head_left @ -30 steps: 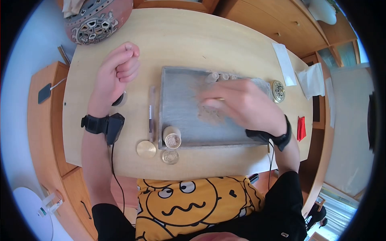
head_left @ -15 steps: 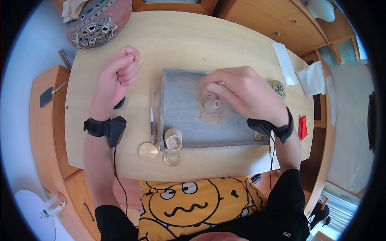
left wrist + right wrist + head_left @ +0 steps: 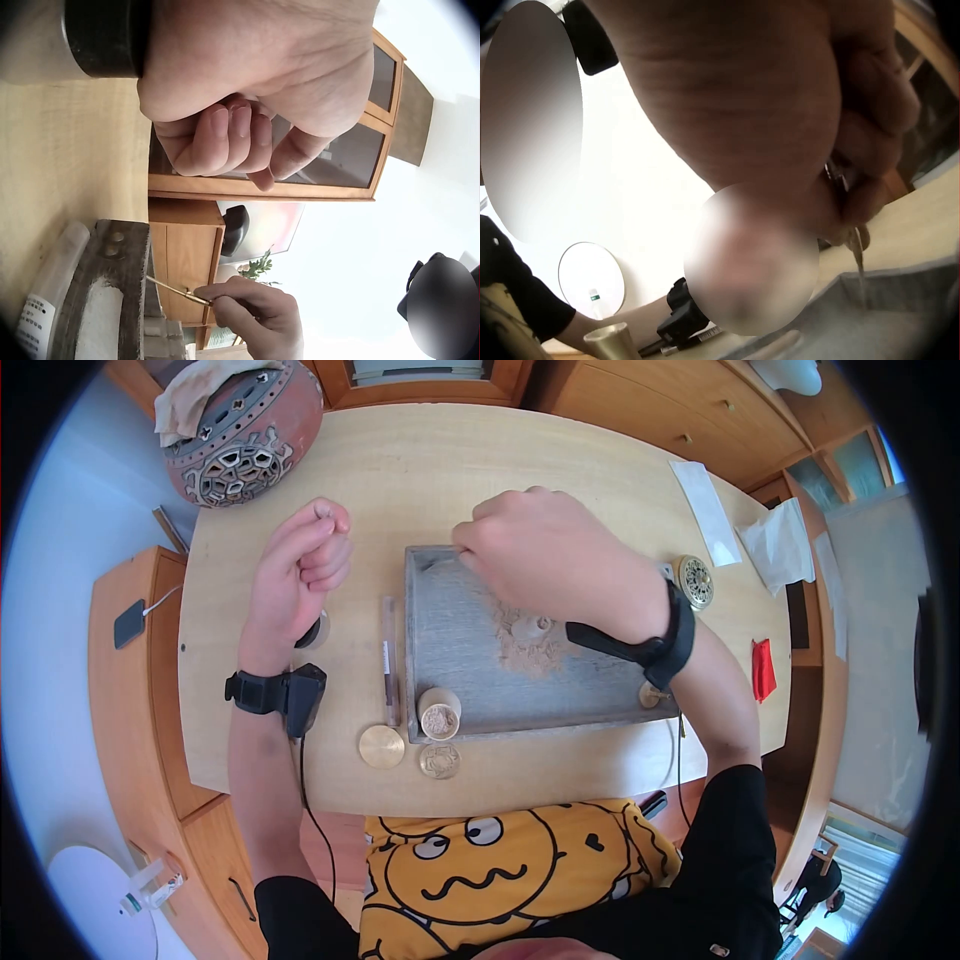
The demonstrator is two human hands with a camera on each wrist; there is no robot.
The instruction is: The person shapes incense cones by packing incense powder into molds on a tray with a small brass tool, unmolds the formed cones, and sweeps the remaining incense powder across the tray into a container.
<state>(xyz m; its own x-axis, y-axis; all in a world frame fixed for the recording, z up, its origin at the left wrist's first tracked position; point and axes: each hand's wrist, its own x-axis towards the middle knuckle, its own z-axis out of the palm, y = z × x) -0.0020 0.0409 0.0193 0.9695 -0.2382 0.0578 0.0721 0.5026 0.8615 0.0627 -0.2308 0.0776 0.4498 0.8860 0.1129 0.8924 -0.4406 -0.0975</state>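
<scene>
My right hand (image 3: pixel 565 560) grips a slim brass-coloured tool (image 3: pixel 184 292) above the far side of the grey wooden tray (image 3: pixel 470 724). In the right wrist view the tool's narrow tip (image 3: pixel 860 274) points down toward the tray corner. From above, the back of the hand hides the tool. Light-brown powder (image 3: pixel 525 656) is spread in the tray, with a small pale piece (image 3: pixel 532 627) standing in it. My left hand (image 3: pixel 303 565) is raised left of the tray, fingers curled in toward the palm, with nothing visible in them.
A cup of powder (image 3: pixel 440 718) stands in the tray's near left corner. Close by are a gold lid (image 3: pixel 382 747), a round patterned piece (image 3: pixel 440 761) and a clear labelled tube (image 3: pixel 390 660). A pierced brass lid (image 3: pixel 694 582) and red pouch (image 3: pixel 763 670) lie right.
My right hand has moved from over the powder toward the tray's far left edge, leaving the powder and pale piece more exposed. My left hand keeps its curled pose.
</scene>
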